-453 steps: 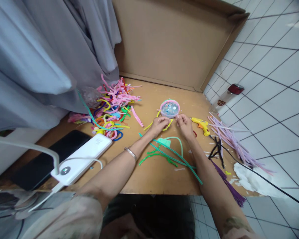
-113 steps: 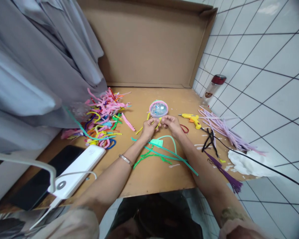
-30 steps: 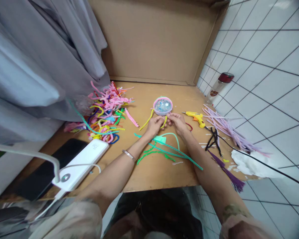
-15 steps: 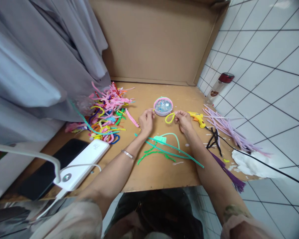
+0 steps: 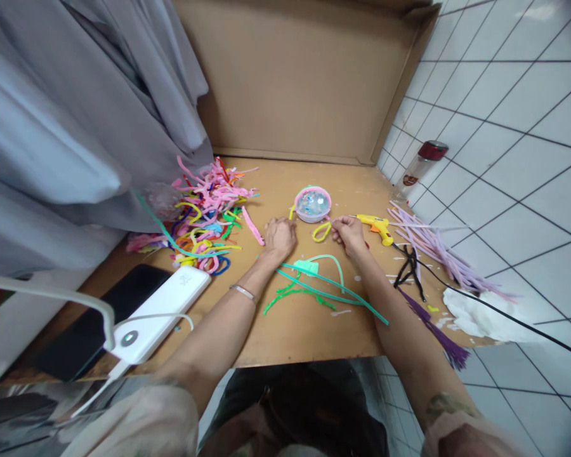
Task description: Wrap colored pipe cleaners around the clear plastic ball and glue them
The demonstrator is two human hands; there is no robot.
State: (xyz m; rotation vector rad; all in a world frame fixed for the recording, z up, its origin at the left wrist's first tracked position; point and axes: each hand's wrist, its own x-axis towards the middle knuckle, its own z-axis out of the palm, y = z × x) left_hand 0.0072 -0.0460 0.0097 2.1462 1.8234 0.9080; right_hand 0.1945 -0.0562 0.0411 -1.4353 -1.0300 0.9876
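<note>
The step in hand looks like shaping a thin yellow strip into a loop. The right hand (image 5: 349, 233) has its grip closed at the fingertips on one end of the loop (image 5: 320, 240), just to the near side of the bowl (image 5: 307, 218) on the counter (image 5: 309, 343). The left hand (image 5: 279, 236) lies palm down, fingers forward, near the bowl's left side; whether its grip holds anything, I cannot tell. Working the loop further would call for steady fingertip pressure at its crossing and the left fingers free to help.

Past the left fingertips shows a bit of a second yellow strip (image 5: 292, 212); the hand may cover the rest. The right fingers hide where the loop's ends meet. A red piece (image 5: 367, 245) peeks out behind the right hand, mostly covered, and the bowl's small contents are too blurred to name.
</note>
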